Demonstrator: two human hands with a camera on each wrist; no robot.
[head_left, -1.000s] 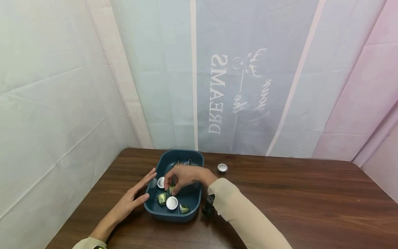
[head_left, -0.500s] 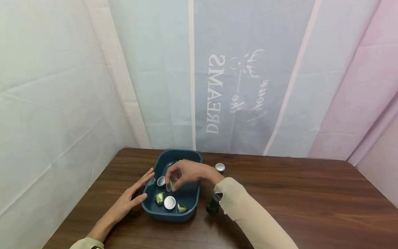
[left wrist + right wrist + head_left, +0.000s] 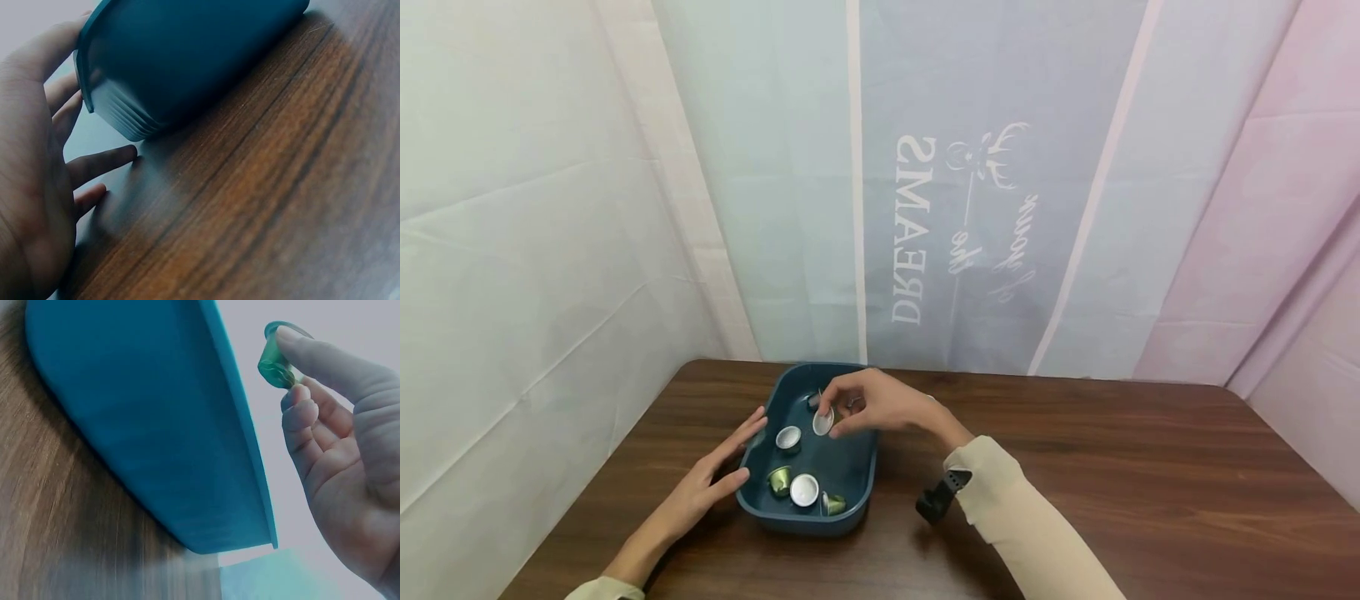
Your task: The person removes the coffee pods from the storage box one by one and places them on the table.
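A dark blue bin point(image 3: 805, 523) stands on the table, with several capsules inside: a silver-lidded one point(image 3: 788, 438), a green one point(image 3: 779, 481), a white-lidded one point(image 3: 804, 490) and another green one point(image 3: 833, 503). Above the bin, my right hand point(image 3: 880, 404) pinches a capsule point(image 3: 823, 422) between thumb and fingers; the right wrist view shows this capsule point(image 3: 275, 359) as green, above the bin's rim. My left hand point(image 3: 700, 487), fingers extended, touches the bin's left rim. In the left wrist view that hand point(image 3: 37, 169) is at the bin's edge point(image 3: 90, 75).
The brown wooden table point(image 3: 1112, 467) extends to the right of the bin. A printed cloth point(image 3: 985, 333) hangs behind the table, and a pale cloth point(image 3: 550, 292) hangs on the left. Near the bin's far end lies another capsule point(image 3: 813, 401), partly hidden.
My right hand has lifted the pinched capsule off the bin's middle and moved it toward the far right side. The capsule on the table behind is now mostly hidden by that hand. My left hand stays.
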